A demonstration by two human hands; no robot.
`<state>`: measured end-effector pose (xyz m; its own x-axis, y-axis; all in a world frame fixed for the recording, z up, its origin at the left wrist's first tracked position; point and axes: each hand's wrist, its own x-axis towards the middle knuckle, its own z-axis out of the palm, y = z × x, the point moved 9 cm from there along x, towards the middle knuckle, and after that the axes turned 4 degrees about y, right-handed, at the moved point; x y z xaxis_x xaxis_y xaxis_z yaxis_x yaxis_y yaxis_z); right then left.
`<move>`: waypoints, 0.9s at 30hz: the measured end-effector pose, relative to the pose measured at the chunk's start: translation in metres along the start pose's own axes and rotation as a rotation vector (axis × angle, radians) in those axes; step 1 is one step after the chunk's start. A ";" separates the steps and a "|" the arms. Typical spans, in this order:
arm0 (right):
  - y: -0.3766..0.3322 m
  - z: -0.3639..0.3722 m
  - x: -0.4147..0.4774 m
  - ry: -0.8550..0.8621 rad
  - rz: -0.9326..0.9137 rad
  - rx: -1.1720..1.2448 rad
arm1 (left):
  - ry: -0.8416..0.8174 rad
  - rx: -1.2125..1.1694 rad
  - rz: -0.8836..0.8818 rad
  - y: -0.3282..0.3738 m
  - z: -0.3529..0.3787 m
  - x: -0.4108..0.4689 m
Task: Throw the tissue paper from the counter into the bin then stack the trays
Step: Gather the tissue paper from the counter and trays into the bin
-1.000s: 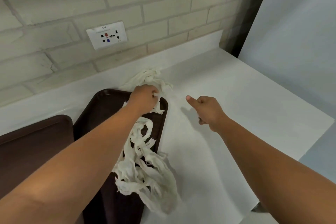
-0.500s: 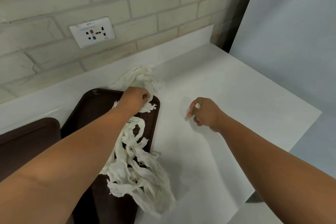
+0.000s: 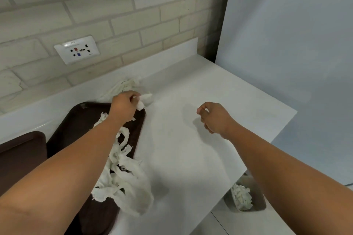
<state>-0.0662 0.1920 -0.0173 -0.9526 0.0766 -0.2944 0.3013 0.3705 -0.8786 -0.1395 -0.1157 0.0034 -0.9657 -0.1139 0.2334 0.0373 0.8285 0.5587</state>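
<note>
Tissue paper (image 3: 124, 177): one long shredded white strand, running from the bench (image 3: 191, 158) by the wall at upper centre, across the tray (image 3: 76, 126), to a heap at lower centre that spills off the tray's right edge.
Left hand (image 3: 124, 107): centre of frame, over the tray's far right corner, with fingers (image 3: 133, 95) curled round the strand's upper part.
Right hand (image 3: 215, 118): right of centre, above bare bench, fingers loosely curled, nothing seen in them.
Second tray (image 3: 19, 150): dark brown like the first, at the left edge, just beside it.
Bin (image 3: 257, 194): lower right, below the bench edge, partly hidden by the right forearm, with white tissue inside.
Socket (image 3: 76, 49): white, on pale brick, upper left.
</note>
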 end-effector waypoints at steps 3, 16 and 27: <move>0.003 -0.028 -0.010 0.006 -0.052 0.002 | 0.034 -0.499 -0.247 0.024 -0.003 -0.008; 0.063 -0.202 -0.084 0.245 -0.132 -0.105 | -0.441 -0.768 -0.191 0.270 0.135 -0.151; 0.207 -0.292 -0.105 0.281 0.037 -0.113 | -0.555 -0.354 -0.022 0.367 0.281 -0.255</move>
<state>0.0838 0.5309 -0.0585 -0.9201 0.3389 -0.1962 0.3445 0.4620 -0.8172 0.0479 0.3712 -0.0750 -0.9527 0.2496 -0.1731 0.0070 0.5878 0.8090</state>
